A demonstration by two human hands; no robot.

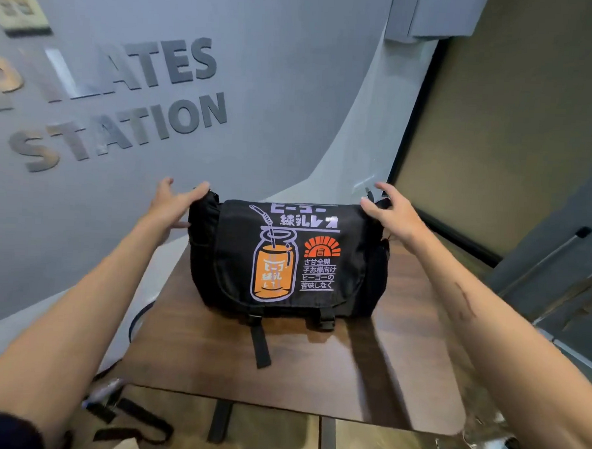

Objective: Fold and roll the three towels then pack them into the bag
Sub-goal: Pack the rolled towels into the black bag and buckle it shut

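Note:
A black messenger bag [286, 258] with an orange jar print and white lettering stands on a small dark wooden table [400, 367]. Its flap is down over the front and two buckle straps hang at the bottom edge. My left hand [175, 207] rests against the bag's upper left corner, fingers extended over the top. My right hand [391, 212] is at the upper right corner, fingers spread and relaxed, touching or just above the fabric. No towels are in view.
A grey wall with raised letters [122, 105] rises behind and to the left of the table. A dark panel and a metal bar [543, 258] stand at the right. Black straps [133, 421] lie on the floor at the lower left.

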